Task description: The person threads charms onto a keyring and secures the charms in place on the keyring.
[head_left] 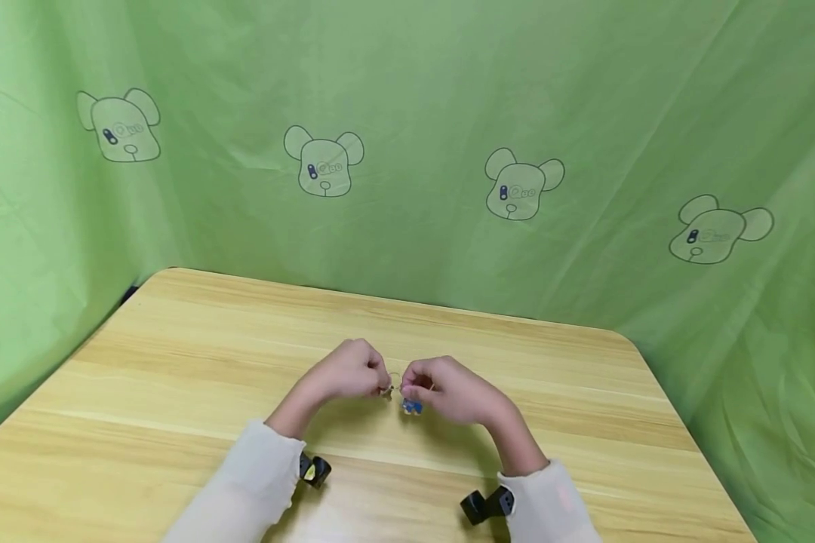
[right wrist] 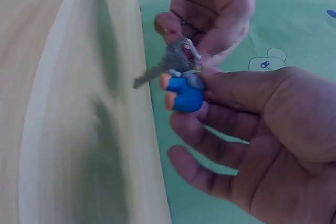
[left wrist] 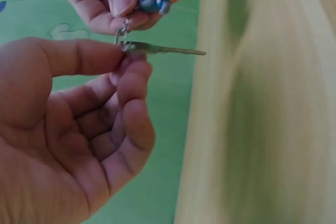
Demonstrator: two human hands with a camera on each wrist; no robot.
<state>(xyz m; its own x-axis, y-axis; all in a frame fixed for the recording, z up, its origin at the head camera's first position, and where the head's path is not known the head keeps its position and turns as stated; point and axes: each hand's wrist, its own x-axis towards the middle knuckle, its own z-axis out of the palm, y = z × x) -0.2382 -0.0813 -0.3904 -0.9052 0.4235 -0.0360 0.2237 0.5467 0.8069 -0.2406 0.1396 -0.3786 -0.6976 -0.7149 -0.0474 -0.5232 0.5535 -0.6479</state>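
Note:
My left hand (head_left: 353, 369) pinches a metal key (left wrist: 168, 50) by its head between thumb and fingertips, the blade pointing away from the fingers. Facing it, my right hand (head_left: 451, 388) pinches a keychain at the top of its small figure (right wrist: 186, 93), which has blue legs, orange feet and a grey part. In the left wrist view, a short silver chain (left wrist: 125, 26) runs between the figure and the key's head. A thin ring (head_left: 395, 377) shows in the gap between the two hands. Fingertips hide part of the key's head and the figure's upper end.
Both hands are above a light wood-grain table (head_left: 197, 362) with rounded corners. Behind and beside it hangs a green curtain (head_left: 421, 75) printed with bear heads. Black wrist cameras (head_left: 474, 507) sit at the cuffs of the pale sleeves (head_left: 244, 475).

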